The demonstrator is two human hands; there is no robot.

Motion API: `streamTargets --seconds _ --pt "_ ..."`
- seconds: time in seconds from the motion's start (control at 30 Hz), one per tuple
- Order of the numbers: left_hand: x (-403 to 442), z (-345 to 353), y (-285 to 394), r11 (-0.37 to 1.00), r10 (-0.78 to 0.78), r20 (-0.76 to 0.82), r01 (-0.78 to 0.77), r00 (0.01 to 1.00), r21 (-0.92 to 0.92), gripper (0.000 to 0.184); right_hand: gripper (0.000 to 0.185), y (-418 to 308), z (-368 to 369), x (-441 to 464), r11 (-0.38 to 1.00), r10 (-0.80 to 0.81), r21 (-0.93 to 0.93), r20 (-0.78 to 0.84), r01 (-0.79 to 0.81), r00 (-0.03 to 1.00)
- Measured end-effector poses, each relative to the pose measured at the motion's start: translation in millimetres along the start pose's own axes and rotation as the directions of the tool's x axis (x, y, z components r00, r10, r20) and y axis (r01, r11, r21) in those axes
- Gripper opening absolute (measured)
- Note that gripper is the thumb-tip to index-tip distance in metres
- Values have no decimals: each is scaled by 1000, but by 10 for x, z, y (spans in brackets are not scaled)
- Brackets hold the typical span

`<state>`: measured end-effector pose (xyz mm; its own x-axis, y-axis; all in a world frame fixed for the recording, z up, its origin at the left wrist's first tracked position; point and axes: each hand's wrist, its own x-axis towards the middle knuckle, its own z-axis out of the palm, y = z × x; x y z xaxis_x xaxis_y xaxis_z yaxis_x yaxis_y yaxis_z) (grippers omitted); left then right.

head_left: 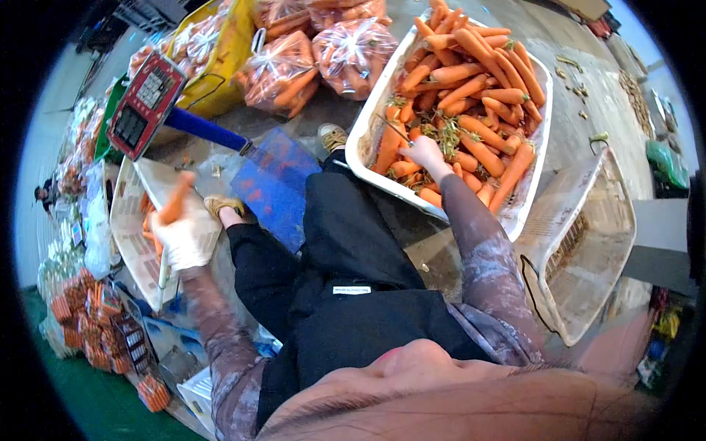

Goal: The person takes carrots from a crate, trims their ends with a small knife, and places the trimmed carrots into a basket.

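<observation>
My left hand (179,239), in a white glove, is closed around a carrot (176,200) above a beige crate (131,198) on the left; motion blurs both. Other carrots (147,220) lie inside that crate, partly hidden by the hand. Over a large white tub (358,151) piled with carrots (471,92), my right hand (425,152) grips a thin dark knife-like tool (394,129) that points up and left. Green carrot tops (447,136) lie beside the right hand among the carrots.
A blue scale platform (276,187) with a red display (147,103) stands between the crate and tub. Bagged carrots (353,55) and a yellow container (220,66) are behind it. At right a dirty beige crate (588,250) rests tilted. Trimmings (581,90) litter the floor.
</observation>
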<state>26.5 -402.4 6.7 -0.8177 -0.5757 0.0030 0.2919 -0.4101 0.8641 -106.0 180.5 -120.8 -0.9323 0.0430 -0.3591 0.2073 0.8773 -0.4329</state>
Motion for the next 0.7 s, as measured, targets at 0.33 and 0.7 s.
streamTargets --seconds 0.33,0.7 --pt "-290 1015 -364 891 -320 439 424 839 -161 36 50 -336 235 170 942 215 294 -160 -162 963" --pt "-1819 3168 -1618 505 92 850 -760 519 410 72 28 -432 -1013 -1235 507 -133 715 -487 481 863"
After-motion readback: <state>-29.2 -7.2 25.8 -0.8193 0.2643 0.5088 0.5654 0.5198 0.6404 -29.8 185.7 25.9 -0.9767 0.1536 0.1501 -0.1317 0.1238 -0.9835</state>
